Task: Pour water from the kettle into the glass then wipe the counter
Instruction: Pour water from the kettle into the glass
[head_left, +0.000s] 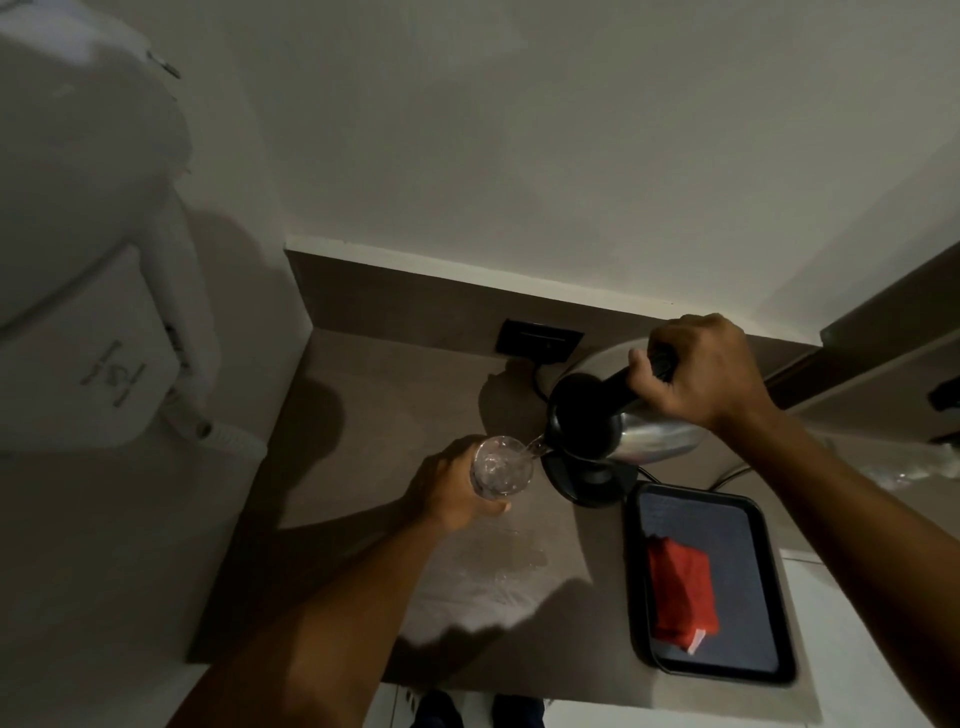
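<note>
both hands are busy at the counter (363, 415): the right hand (698, 371) is clenched around the black handle of the kettle (613, 431), tipping its spout toward the glass (501, 467), which the left hand (452, 488) grips from the side, held up just above the counter. water runs from the spout into the glass mouth, so the pour looks to be underway. behind and below the kettle sits its dark base (592, 486), and to the right of that base lies a dark tray (711, 670) holding a folded red cloth (680, 592). below the glass a wet patch (498, 566) already shines on the counter. the risk now is overfilling or tilting too fast, sending more water past the rim; a wet glass could also slip.
</note>
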